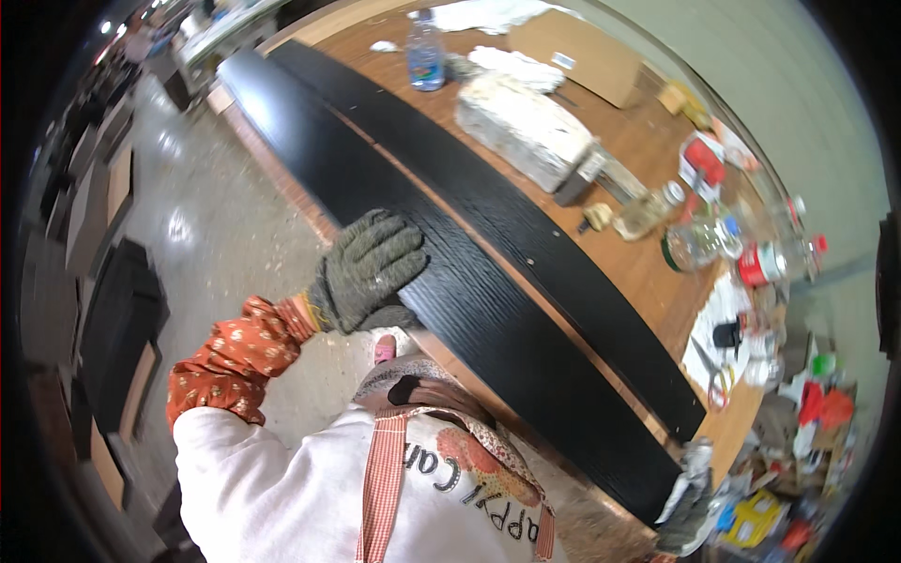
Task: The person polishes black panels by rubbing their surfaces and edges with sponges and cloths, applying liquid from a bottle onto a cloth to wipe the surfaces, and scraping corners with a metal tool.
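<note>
A long black board (469, 310) with a wood-grain surface lies slantwise across the front of the wooden table. My left hand (371, 263), in a grey-green knitted glove, grips its near edge, fingers laid on top and thumb lower at the side. At the board's right end is my right hand (690, 527), gloved too and partly blurred near the picture's rim. It is closed on a crumpled white rag (694, 469) against the board end. Beyond runs a second, narrower black board (497, 206) with a curved far edge, separated by a thin gap.
Farther back on the table (601, 253) are a water bottle (425, 58), a white-wrapped block (526, 127), a cardboard piece (577, 56) and several plastic bottles (694, 244). Scissors (718, 385) lie near the right edge. Dark boards (117, 319) are stacked on the floor at left.
</note>
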The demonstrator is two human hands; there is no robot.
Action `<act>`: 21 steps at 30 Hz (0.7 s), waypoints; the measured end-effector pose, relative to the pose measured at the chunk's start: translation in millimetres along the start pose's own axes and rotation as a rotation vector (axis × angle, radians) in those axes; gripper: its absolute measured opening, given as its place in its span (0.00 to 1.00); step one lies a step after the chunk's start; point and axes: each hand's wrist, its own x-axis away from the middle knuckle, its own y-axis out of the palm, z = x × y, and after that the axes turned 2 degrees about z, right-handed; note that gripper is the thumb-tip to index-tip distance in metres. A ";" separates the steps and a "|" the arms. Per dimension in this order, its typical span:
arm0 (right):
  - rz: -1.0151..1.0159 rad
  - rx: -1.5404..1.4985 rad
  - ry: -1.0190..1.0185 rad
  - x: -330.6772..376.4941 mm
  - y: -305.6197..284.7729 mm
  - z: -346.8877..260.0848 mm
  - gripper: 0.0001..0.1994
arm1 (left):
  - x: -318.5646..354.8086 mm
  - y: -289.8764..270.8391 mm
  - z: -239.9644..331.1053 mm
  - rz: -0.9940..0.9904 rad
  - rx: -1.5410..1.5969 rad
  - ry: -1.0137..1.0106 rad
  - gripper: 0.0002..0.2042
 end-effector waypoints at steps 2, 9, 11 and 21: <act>-0.151 0.362 -0.078 -10.8 75.6 -14.1 0.22 | 24.0 4.7 6.5 0.233 -0.064 -0.131 0.36; -0.830 1.066 -0.840 -70.4 405.0 -49.0 0.27 | 27.8 37.1 19.2 0.421 0.015 -0.230 0.27; -0.928 1.031 -0.652 -104.5 477.6 -34.8 0.26 | 26.3 44.3 15.5 0.482 0.143 -0.236 0.22; -1.003 0.948 -0.653 -180.1 654.9 -1.9 0.28 | 17.8 39.0 -8.6 0.565 0.059 0.023 0.21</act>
